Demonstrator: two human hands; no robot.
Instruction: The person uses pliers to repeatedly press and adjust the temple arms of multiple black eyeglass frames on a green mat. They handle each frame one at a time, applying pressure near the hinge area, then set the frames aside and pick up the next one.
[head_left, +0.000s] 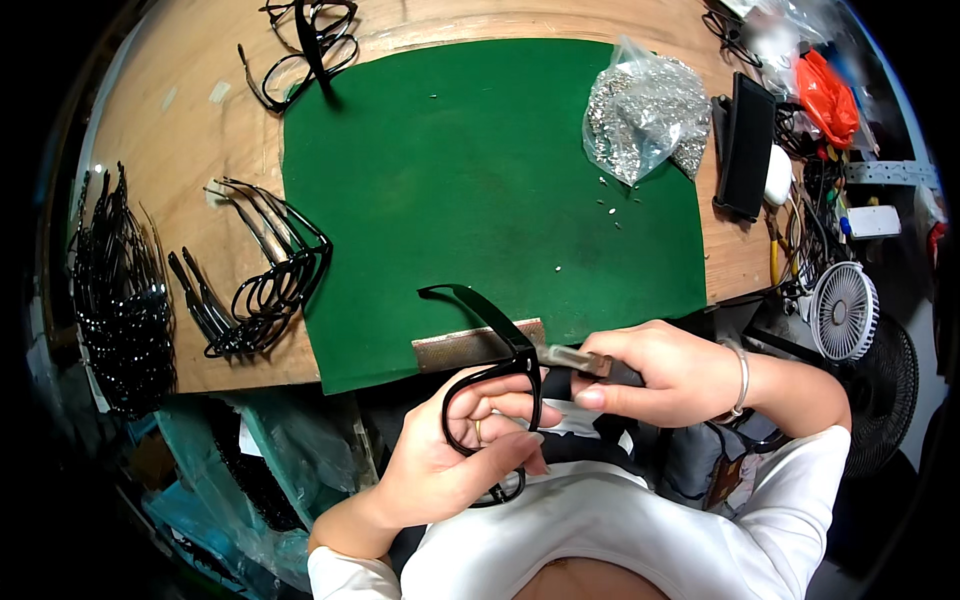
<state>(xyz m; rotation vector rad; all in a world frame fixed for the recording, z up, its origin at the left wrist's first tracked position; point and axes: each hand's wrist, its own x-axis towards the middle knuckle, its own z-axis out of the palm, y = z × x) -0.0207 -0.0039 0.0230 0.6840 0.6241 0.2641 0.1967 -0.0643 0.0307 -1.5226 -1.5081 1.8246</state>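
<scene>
In my left hand I hold a black eyeglass frame, fingers wrapped round one of its rims. One temple stretches away over the green mat; part of the frame is hidden by the hand. My right hand is closed on a small tool with a metal tip and a dark handle, blurred, its exact kind unclear. The tip is at or close to the frame's hinge corner; whether they touch I cannot tell. A rough metal plate lies just behind, at the mat's near edge.
Several black eyeglass frames stand stacked left of the mat, beside a dark glittering bundle. More glasses lie far left. A plastic bag of small metal parts, a black phone and a white fan are at right.
</scene>
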